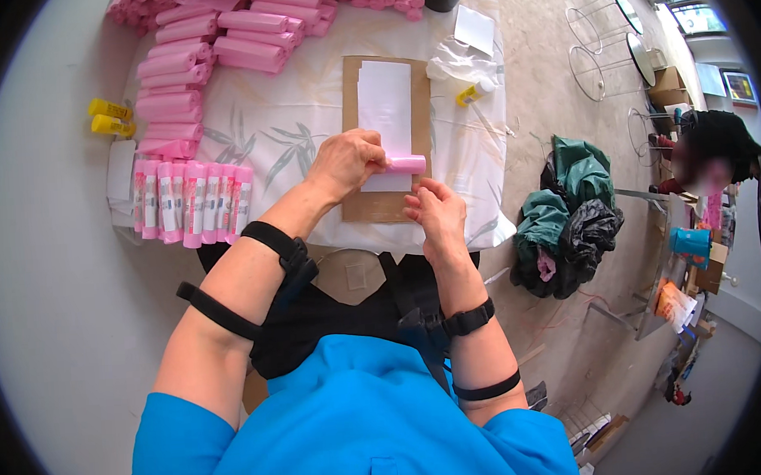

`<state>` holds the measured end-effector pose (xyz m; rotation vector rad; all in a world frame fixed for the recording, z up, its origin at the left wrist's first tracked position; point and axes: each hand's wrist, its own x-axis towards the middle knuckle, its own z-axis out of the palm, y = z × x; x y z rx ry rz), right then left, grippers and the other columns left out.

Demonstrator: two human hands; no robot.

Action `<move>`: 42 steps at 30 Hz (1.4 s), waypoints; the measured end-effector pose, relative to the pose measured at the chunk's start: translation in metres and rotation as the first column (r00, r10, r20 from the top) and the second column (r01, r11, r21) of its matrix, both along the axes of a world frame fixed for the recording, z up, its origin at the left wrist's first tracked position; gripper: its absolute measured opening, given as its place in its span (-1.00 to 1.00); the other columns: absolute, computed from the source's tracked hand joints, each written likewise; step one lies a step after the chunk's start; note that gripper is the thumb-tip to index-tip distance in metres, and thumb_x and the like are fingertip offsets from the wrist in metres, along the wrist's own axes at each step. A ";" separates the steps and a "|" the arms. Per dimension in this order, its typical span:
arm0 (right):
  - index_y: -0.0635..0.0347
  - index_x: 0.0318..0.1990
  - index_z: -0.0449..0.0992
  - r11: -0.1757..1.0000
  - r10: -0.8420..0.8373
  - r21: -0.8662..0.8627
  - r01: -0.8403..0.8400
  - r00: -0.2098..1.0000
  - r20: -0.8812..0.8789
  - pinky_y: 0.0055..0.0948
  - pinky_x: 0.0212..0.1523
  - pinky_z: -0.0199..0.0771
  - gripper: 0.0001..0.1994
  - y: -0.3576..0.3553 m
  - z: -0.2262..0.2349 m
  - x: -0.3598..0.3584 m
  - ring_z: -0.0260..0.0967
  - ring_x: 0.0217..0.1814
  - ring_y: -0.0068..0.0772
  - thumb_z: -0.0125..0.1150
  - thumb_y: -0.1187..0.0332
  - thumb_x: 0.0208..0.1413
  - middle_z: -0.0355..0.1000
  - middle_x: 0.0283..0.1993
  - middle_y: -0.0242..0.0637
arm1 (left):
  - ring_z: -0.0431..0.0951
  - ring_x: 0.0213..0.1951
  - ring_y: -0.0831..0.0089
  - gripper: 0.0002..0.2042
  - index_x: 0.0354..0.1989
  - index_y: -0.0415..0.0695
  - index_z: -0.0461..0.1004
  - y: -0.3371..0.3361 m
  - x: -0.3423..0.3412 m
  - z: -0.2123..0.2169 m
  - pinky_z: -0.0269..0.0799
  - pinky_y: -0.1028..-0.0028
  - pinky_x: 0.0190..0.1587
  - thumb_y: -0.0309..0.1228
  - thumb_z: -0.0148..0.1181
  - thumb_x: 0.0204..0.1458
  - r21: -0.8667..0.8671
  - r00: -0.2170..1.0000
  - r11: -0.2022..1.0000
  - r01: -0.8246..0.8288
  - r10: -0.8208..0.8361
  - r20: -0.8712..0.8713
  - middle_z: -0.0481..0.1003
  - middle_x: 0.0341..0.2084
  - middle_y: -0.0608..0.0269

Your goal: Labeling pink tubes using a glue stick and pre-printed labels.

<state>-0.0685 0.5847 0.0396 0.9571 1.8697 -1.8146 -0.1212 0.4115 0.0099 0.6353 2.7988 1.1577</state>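
My left hand [350, 163] is closed, its fingertips on the left end of a pink plastic bag roll [408, 164]. The roll lies crosswise over the lower part of a stack of white paper strips [384, 100]. Under the strips is a brown cardboard sheet [364, 211]. My right hand [438, 215] is just below the roll's right end, at the cardboard's right edge. Its fingers are bent and a little apart, and I see nothing in them.
Plain pink rolls [171, 105] line the table's left side; several labelled rolls [193, 200] stand near its front left corner. Yellow glue sticks [112, 125] lie at the left edge. Another glue stick [474, 93] is at the right. Bundled plastic bags [560, 219] lie on the floor.
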 end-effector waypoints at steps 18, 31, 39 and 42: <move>0.17 -0.70 0.32 0.484 -0.691 -0.635 0.602 0.708 0.145 0.12 0.26 0.27 -0.45 -0.030 -0.038 0.024 0.44 -0.09 -0.07 -0.14 0.02 0.30 0.37 -0.62 -0.10 | 0.56 -0.32 0.32 -0.96 -0.47 -0.04 0.63 0.000 -0.006 0.002 0.48 0.37 -0.27 -0.44 0.34 -0.14 -0.002 0.996 1.000 0.009 -0.009 0.091 0.53 -0.45 0.37; 0.15 -0.57 0.36 0.552 -0.693 -0.616 0.562 0.720 0.036 -0.23 0.06 0.43 -0.57 -0.036 -0.049 0.031 0.47 -0.19 -0.14 0.06 0.04 0.25 0.43 -0.53 -0.19 | 0.54 -0.34 0.31 -0.96 -0.48 -0.03 0.63 0.000 -0.005 0.000 0.47 0.35 -0.29 -0.43 0.34 -0.14 -0.008 0.999 1.000 0.010 -0.010 0.047 0.52 -0.47 0.35; 0.19 -0.36 0.40 0.647 -0.713 -0.486 0.588 0.693 -0.111 -0.33 0.04 0.44 -0.69 -0.045 -0.040 0.018 0.49 -0.15 -0.25 0.09 0.12 0.26 0.45 -0.43 -0.30 | 0.55 -0.31 0.31 -0.96 -0.50 -0.03 0.61 0.002 -0.002 0.001 0.48 0.33 -0.29 -0.47 0.31 -0.16 -0.022 1.000 1.000 0.006 -0.006 0.010 0.50 -0.47 0.37; 0.23 -0.26 0.42 0.670 -0.699 -0.482 0.565 0.699 -0.152 -0.25 0.10 0.42 -0.73 -0.048 -0.029 0.016 0.47 -0.07 -0.21 0.10 0.17 0.25 0.45 -0.40 -0.26 | 0.55 -0.31 0.31 -0.97 -0.51 -0.03 0.60 0.001 0.000 0.000 0.48 0.32 -0.30 -0.47 0.30 -0.16 -0.018 1.000 1.000 0.000 0.000 -0.022 0.49 -0.47 0.37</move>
